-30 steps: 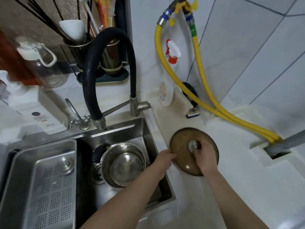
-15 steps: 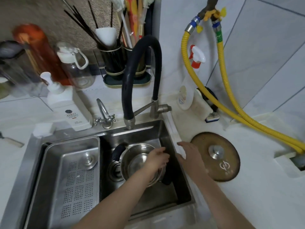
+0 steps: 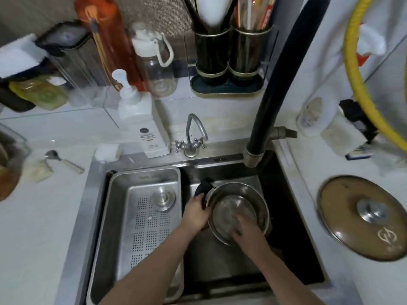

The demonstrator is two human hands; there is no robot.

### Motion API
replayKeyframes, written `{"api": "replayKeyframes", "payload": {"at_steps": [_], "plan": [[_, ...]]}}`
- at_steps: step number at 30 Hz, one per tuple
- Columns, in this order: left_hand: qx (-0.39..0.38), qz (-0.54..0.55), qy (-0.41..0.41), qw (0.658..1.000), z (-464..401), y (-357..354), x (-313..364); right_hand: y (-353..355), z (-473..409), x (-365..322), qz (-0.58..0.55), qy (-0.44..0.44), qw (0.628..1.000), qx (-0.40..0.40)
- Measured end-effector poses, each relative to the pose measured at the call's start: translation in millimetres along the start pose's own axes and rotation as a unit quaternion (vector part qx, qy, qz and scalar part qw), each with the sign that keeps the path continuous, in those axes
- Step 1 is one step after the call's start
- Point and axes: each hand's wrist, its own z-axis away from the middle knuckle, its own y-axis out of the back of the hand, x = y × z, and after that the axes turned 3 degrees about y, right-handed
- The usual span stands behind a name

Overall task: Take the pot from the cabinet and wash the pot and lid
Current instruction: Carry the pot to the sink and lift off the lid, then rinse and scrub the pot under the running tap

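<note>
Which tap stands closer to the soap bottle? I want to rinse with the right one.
The small chrome tap with two cross handles, right beside the white soap bottle. The tall black hose tap stands further right, over the pot.

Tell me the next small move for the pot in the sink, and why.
Probably turn on the water: the round steel pot sits in the sink, left hand on its black handle, right hand inside it, and no water runs from the black hose faucet.

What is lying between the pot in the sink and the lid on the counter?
In the head view, only the dark sink wall and bare white counter separate the pot from the lid; no object lies there.
</note>
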Motion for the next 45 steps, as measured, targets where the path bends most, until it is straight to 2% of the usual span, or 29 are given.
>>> {"api": "replayKeyframes", "payload": {"at_steps": [2,4,9,12,16,21,25,28,31,35,39,45], "plan": [[0.001,-0.090,0.001,0.996,-18.1,0.1,-5.9,-18.3,-7.5,5.0,-0.018,-0.030,0.999,-0.009],[0.002,-0.102,0.011,0.995,-36.1,-2.7,-9.8,-33.4,-13.9,10.8,-0.037,-0.053,0.998,-0.013],[0.000,0.049,0.062,0.997,-66.0,-8.2,-11.6,-47.1,-21.0,18.9,-0.067,-0.068,0.995,-0.003],[0.009,0.065,0.063,0.996,-71.7,-7.9,-5.9,-40.3,-23.8,16.6,-0.074,-0.059,0.995,0.010],[0.016,0.041,0.072,0.996,-68.7,-7.7,3.1,-7.8,-27.8,6.4,-0.089,-0.033,0.994,0.045],[0.021,0.022,0.011,0.999,-50.3,-5.9,22.9,58.4,-34.2,0.7,-0.052,0.021,0.987,0.149],[-0.024,0.019,-0.040,0.999,-32.1,-7.3,42.3,111.4,-41.4,4.3,0.008,0.071,0.978,0.195],[-0.066,-0.013,-0.036,0.997,-19.6,-14.3,56.6,141.5,-44.9,8.0,0.036,0.075,0.975,0.204],[-0.054,-0.054,-0.015,0.997,-8.5,-17.9,64.4,164.4,-51.0,13.1,0.072,0.093,0.967,0.227],[-0.008,-0.070,-0.034,0.997,15.9,-14.8,72.1,189.1,-61.8,16.0,0.074,0.070,0.958,0.269],[0.066,0.017,-0.028,0.997,38.2,7.7,77.3,202.4,-76.2,9.1,0.089,0.083,0.949,0.292],[0.107,0.244,-0.034,0.963,74.5,42.3,85.1,217.9,-83.4,-5.2,-0.038,0.028,0.952,0.302]]}}
